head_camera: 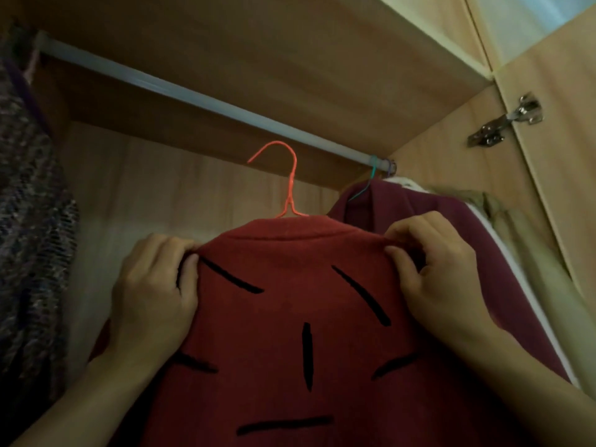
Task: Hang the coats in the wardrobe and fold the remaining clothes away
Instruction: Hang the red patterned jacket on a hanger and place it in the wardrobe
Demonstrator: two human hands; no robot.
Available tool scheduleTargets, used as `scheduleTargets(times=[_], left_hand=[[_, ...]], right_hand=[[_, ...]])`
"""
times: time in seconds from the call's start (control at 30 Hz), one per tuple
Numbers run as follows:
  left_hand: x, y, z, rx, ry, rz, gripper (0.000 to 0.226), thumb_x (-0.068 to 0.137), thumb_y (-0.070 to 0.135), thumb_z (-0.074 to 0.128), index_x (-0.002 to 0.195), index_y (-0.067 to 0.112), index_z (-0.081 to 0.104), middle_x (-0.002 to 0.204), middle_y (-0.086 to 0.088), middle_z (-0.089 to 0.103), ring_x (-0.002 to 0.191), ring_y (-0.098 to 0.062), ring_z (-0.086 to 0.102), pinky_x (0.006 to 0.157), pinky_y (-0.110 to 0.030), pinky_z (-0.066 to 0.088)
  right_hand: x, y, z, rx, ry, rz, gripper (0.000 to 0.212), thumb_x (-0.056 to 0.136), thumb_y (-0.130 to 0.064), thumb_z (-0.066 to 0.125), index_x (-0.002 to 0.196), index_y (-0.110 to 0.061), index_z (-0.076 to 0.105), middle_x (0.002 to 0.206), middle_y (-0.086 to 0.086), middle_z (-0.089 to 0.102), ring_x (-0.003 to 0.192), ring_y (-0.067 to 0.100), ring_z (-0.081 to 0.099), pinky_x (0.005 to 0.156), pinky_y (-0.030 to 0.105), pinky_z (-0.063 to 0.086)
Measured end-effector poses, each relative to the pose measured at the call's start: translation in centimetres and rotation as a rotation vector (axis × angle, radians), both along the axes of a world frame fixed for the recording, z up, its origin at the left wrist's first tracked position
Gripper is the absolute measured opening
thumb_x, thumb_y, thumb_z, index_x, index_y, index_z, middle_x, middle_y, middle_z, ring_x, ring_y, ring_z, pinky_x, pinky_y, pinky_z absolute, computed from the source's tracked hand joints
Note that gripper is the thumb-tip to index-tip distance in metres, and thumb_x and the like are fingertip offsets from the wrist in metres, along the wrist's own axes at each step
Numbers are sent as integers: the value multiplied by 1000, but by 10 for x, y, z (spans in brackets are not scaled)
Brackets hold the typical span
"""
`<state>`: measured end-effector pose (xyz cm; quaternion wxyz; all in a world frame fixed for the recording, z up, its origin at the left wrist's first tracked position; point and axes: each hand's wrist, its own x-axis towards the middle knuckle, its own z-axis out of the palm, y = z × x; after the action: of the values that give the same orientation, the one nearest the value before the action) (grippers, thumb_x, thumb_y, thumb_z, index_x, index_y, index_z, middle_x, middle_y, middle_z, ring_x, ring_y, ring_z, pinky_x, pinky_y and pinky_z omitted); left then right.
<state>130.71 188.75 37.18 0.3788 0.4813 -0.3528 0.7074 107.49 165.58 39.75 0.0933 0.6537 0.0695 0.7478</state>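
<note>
Inside, the wooden wardrobe spans everything, its pale rail running far-left to right. Near centre hangs the red coat, soft and probably weighty, best gripped at the shoulders. The left hand and right hand pinch those shoulders; the orange hanger sits below the rail.

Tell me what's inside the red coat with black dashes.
An orange wire hanger sits inside the red coat with black dashes; only its hook and neck show above the collar. Its arms are covered by fabric, which the left hand and right hand pinch at the shoulders.
</note>
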Motion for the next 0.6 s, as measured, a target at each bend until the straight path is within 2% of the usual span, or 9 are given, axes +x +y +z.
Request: scheduleTargets(times=[0.2, 0.33, 0.4, 0.53, 0.6], left_hand=[[17, -16, 79, -19, -121, -39, 11, 93, 10, 54, 94, 9, 65, 92, -5, 59, 86, -25, 56, 74, -41, 46], [24, -36, 135, 0, -151, -6, 6, 93, 6, 58, 95, 9, 63, 93, -7, 58, 89, -26, 55, 75, -44, 46], [29, -48, 153, -17, -156, -2, 6, 92, 8, 58, 95, 9, 63, 93, -8, 58, 89, -27, 54, 75, -46, 46], [41, -79, 174, -30, -149, -32, 4, 91, 8, 60, 93, 8, 63, 93, -9, 58, 90, -28, 55, 74, -48, 48], [51, -92, 185, -32, -149, -29, 4, 91, 8, 60, 93, 9, 64, 93, -8, 58, 89, -28, 55, 73, -49, 49]], right_hand=[[19, -25, 61, -73, -106, -28, 20, 74, 0, 76, 83, -14, 66, 79, -5, 55, 73, 14, 52, 70, 30, 43], [26, -47, 110, -75, -177, -84, 17, 73, -2, 77, 80, -12, 65, 78, 0, 57, 72, 17, 52, 68, 34, 43], [30, -58, 124, -75, -185, -98, 14, 73, -3, 77, 80, -11, 67, 78, 2, 59, 71, 18, 53, 68, 34, 43], [41, -81, 146, -53, -187, -95, 12, 75, -3, 77, 80, -11, 70, 77, 1, 56, 70, 14, 50, 66, 23, 36], [47, -92, 157, -48, -186, -120, 13, 75, -3, 77, 79, -12, 69, 76, -1, 53, 69, 13, 49, 66, 23, 34]])
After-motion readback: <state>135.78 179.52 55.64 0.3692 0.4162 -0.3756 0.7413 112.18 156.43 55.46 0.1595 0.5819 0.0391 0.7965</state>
